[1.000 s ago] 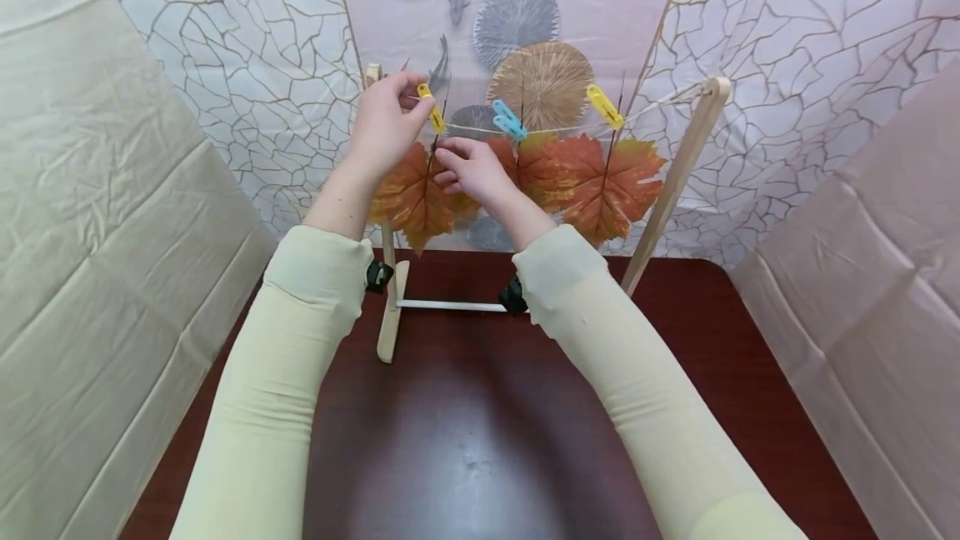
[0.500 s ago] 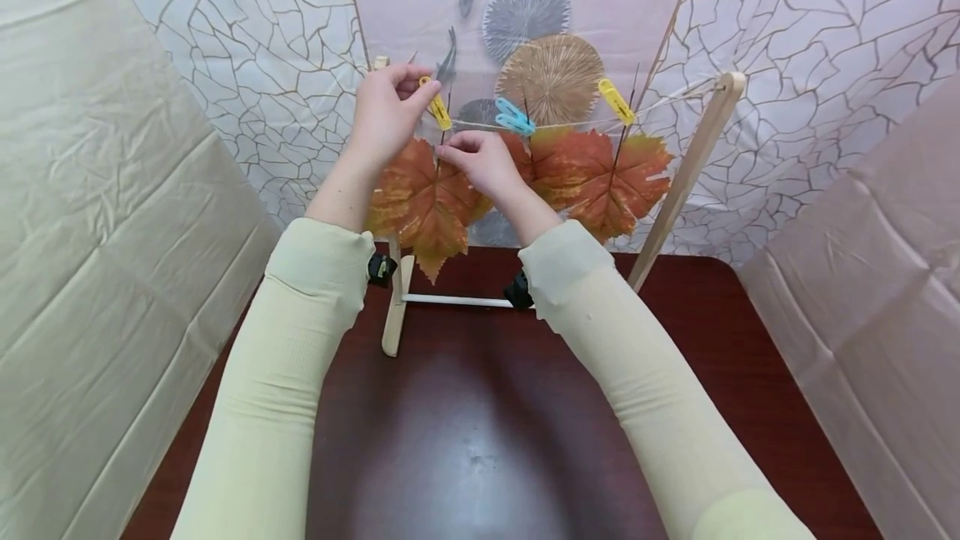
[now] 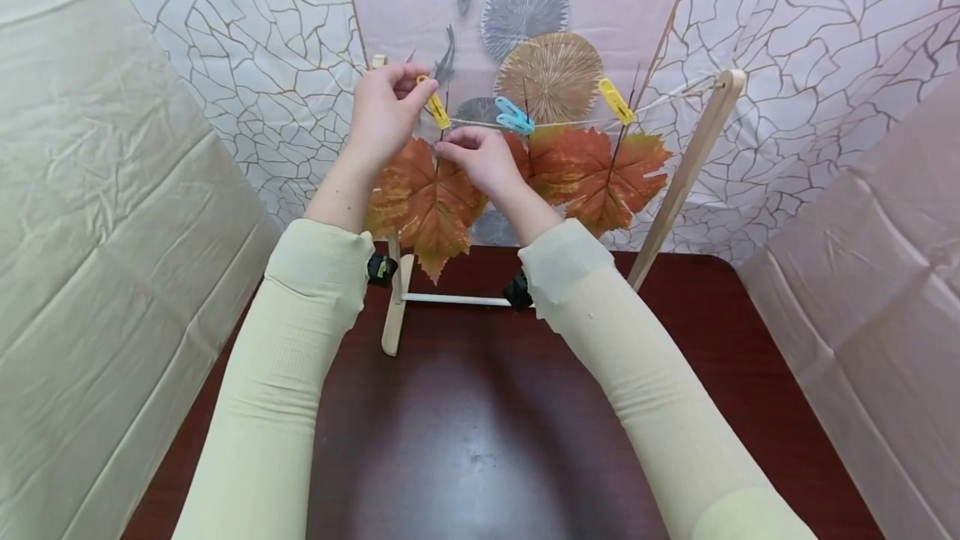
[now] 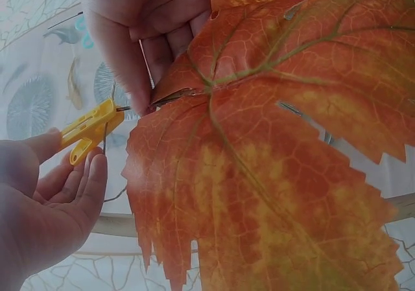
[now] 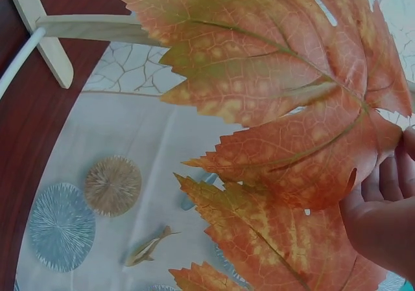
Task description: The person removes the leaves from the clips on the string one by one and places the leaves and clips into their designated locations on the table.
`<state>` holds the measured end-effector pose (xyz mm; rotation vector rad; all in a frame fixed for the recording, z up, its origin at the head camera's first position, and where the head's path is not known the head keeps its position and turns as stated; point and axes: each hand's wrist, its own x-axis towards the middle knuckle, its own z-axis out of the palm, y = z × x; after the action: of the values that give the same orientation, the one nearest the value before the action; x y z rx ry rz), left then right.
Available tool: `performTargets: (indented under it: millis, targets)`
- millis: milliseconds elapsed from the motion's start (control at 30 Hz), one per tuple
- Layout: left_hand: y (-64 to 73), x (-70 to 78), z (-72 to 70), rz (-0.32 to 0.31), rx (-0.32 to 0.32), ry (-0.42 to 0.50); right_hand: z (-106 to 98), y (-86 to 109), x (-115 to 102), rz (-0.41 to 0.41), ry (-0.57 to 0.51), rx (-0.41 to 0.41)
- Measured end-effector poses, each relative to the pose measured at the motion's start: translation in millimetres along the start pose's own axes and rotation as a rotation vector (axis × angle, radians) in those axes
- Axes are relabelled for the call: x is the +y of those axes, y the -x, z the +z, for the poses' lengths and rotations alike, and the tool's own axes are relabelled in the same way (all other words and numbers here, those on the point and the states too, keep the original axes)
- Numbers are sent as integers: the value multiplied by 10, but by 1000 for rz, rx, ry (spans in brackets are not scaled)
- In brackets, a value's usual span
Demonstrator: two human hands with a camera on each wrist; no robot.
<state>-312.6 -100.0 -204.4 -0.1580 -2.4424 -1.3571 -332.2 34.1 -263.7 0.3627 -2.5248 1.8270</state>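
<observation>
My left hand pinches a yellow clothespin between thumb and fingers at the left part of a string. In the left wrist view, the tip of this clothespin sits on the leaf's dark stem. Just below it, my right hand pinches an orange artificial maple leaf at the base of its stem. The right wrist view shows that leaf spread out beside the fingertips. Farther right, a blue clothespin and another yellow clothespin hold leaves on the string.
The string runs to a wooden post on the right; the left post is largely behind my left hand and the leaf. A white rod joins the frame low down on the dark red table. Patterned cloth hangs behind.
My right fingers have drawn together on the stem base, and the left leaf now hangs lower and faces forward more. My left hand keeps its grip on the yellow clothespin. The head view shifted slightly.
</observation>
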Motion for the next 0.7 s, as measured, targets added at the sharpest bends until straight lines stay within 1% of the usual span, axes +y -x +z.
performTargets:
  millis: [167,333,500,600,700]
  targets:
    - [1,4,-9,1,5,5,16,-9,-25,10,-72,25]
    - [8,1,-14,-4,-4,9,33,-3,-50,48,-145,36]
    - [17,-14,-14,1,-4,22,32,7,-58,64,-154,46]
    - [22,-45,-9,19,25,58,27,13,-64,61,-145,42]
    - [24,-54,-4,58,86,124,7,26,-74,60,-133,47]
